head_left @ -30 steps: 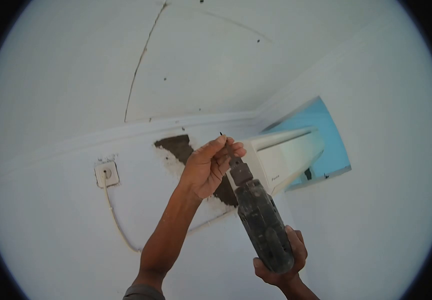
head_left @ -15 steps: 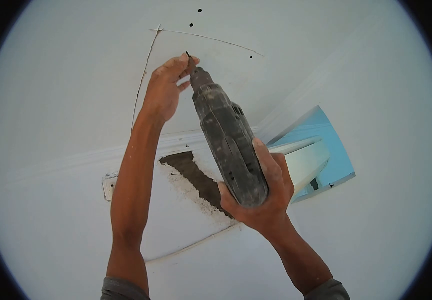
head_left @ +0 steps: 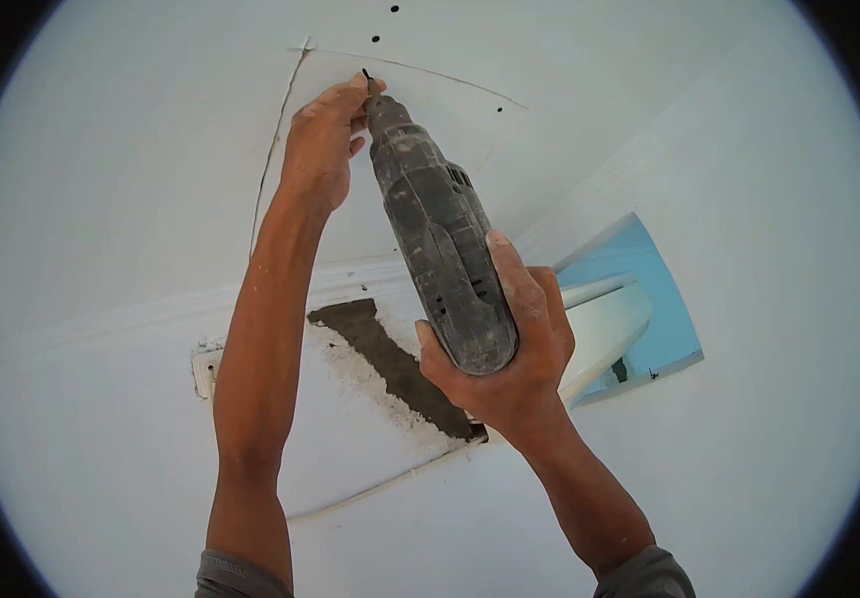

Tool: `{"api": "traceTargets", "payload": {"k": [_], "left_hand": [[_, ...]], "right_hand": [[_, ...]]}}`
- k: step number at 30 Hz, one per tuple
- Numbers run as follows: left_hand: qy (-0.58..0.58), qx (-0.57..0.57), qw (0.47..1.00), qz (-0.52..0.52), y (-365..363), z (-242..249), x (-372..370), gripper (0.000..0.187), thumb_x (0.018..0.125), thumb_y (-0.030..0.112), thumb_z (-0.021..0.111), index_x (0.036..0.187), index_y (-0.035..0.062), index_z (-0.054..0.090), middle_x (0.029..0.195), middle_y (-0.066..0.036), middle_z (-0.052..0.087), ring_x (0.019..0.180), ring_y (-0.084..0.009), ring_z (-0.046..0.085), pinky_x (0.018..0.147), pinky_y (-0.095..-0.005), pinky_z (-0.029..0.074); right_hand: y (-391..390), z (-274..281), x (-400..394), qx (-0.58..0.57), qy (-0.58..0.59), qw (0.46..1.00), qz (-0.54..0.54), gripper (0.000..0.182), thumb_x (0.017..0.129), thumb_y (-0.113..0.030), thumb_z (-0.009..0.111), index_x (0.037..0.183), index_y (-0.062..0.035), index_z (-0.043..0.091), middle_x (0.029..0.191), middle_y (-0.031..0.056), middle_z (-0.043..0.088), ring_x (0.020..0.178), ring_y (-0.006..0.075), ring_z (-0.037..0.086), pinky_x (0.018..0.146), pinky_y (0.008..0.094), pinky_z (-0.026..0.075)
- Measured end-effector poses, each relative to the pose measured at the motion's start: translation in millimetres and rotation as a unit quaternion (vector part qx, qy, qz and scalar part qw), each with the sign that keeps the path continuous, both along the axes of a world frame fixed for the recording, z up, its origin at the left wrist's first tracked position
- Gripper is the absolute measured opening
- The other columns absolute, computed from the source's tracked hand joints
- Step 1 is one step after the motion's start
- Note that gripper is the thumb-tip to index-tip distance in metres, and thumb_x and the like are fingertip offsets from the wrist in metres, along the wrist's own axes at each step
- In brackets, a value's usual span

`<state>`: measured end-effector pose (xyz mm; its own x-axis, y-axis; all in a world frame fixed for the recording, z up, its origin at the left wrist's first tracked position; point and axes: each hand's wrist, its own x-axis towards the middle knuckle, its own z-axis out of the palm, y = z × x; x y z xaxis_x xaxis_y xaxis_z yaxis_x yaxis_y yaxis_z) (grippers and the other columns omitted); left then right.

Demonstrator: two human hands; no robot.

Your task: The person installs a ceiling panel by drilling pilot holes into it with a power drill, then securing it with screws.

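Observation:
My right hand [head_left: 510, 349] grips the back of a dusty grey power drill [head_left: 435, 234] that points up at the white ceiling. My left hand [head_left: 320, 140] is raised beside the drill's nose, its fingertips pinching a small black screw [head_left: 366, 76] at the tip. The screw stands just below a thin seam [head_left: 420, 72] of a ceiling panel, near several small dark holes [head_left: 375, 40].
A patch of bare grey plaster [head_left: 380, 354] is exposed on the wall below the cornice. A wall socket [head_left: 203, 367] with a white cable sits at the left, partly behind my left arm. A white air conditioner [head_left: 604, 324] hangs at the right against a blue wall area [head_left: 649, 299].
Both hands have risen with the drill from in front of the wall up to the ceiling. Over the last half second the screw tip moved a little closer to the panel seam.

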<state>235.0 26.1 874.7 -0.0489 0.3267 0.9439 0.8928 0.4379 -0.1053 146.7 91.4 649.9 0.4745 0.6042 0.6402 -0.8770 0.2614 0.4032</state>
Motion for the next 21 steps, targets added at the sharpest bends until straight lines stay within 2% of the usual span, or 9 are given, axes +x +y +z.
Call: {"api": "traceTargets", "payload": {"k": [10, 18, 19, 21], "left_hand": [[-0.012, 0.016, 1.0, -0.004, 3.9, 1.1, 2.6, 0.04, 0.096, 0.036, 0.055, 0.111, -0.0007, 0.061, 0.107, -0.013, 0.06, 0.1, -0.0197, 0.05, 0.089, -0.0341, 0.045], [-0.02, 0.027, 0.999, 0.003, 5.7, -2.9, 2.1, 0.045, 0.096, 0.042, 0.053, 0.115, 0.0024, 0.06, 0.108, -0.009, 0.062, 0.101, -0.0198, 0.05, 0.098, -0.0405, 0.037], [-0.018, 0.028, 0.999, -0.001, 6.5, -4.4, 2.5, 0.045, 0.096, 0.042, 0.053, 0.115, 0.0024, 0.06, 0.108, -0.009, 0.062, 0.101, -0.0198, 0.05, 0.098, -0.0405, 0.037], [-0.043, 0.037, 0.997, -0.06, 3.5, -13.6, 1.2, 0.046, 0.096, 0.043, 0.053, 0.117, 0.0027, 0.056, 0.11, -0.012, 0.061, 0.098, -0.0222, 0.056, 0.093, -0.0397, 0.044]], "right_hand": [[6.7, 2.2, 2.6, -0.001, -0.002, 1.0, -0.002, 0.081, 0.061, -0.009, 0.08, 0.133, 0.0028, 0.044, 0.096, 0.0137, 0.057, 0.077, 0.0168, 0.061, 0.064, 0.0287, 0.054], [9.8, 0.8, 5.9, 0.008, -0.009, 1.0, 0.002, 0.079, 0.061, -0.009, 0.079, 0.131, 0.004, 0.044, 0.098, 0.0151, 0.057, 0.08, 0.0186, 0.063, 0.068, 0.0298, 0.054], [10.0, 1.4, 7.2, 0.01, -0.013, 1.0, -0.003, 0.079, 0.061, -0.008, 0.078, 0.131, 0.0047, 0.044, 0.1, 0.0165, 0.057, 0.081, 0.0197, 0.063, 0.07, 0.0304, 0.054], [9.4, 1.4, 10.3, 0.01, -0.011, 1.0, -0.009, 0.079, 0.063, -0.008, 0.077, 0.132, 0.0063, 0.042, 0.103, 0.0179, 0.058, 0.085, 0.0207, 0.063, 0.073, 0.031, 0.054]]}}
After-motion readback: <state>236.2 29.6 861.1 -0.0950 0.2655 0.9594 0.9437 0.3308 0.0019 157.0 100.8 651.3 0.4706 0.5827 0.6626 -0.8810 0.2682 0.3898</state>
